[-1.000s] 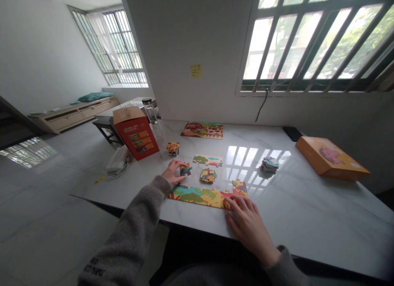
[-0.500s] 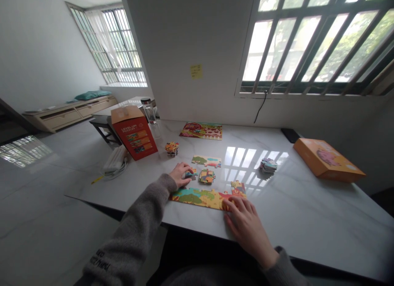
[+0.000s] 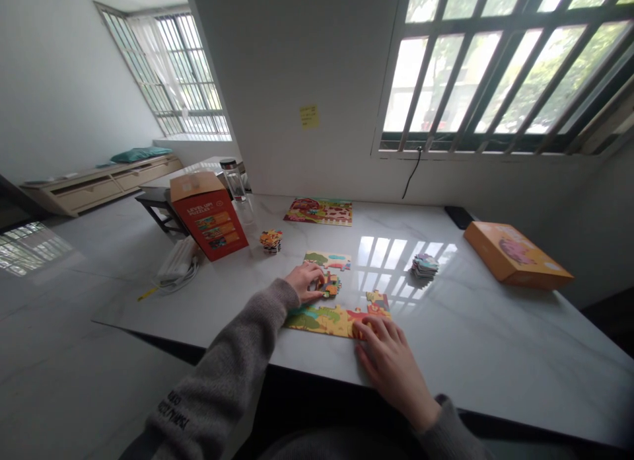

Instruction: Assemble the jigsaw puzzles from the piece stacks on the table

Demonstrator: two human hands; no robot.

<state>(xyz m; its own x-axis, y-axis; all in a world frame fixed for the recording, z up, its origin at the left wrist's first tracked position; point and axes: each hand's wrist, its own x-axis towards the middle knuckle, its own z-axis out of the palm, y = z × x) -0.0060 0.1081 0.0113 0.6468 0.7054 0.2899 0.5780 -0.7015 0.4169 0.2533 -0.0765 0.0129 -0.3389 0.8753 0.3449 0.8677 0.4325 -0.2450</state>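
My left hand (image 3: 305,283) reaches over the table, thumb and fingers curled round a puzzle piece that they mostly hide. It is at the left edge of a small stack of puzzle pieces (image 3: 331,285). My right hand (image 3: 391,362) rests with its fingers spread on the right part of a joined puzzle strip (image 3: 324,320), which has a dinosaur scene. An upright joined section (image 3: 379,303) rises from the strip's right end. Behind the stack lies a short joined puzzle section (image 3: 329,258) with a green bush and blue patch.
A finished-looking farm puzzle (image 3: 319,211) lies by the wall. Stacks of pieces stand at left (image 3: 271,241) and right (image 3: 424,266). A red puzzle box (image 3: 211,222), glass bottle (image 3: 232,181), power strip (image 3: 176,262), orange box (image 3: 518,255) and black phone (image 3: 459,217) surround them.
My left hand has moved right, from the loose piece to the left edge of the small stack, partly covering it. My right hand stays on the strip. The whole view has shifted slightly.
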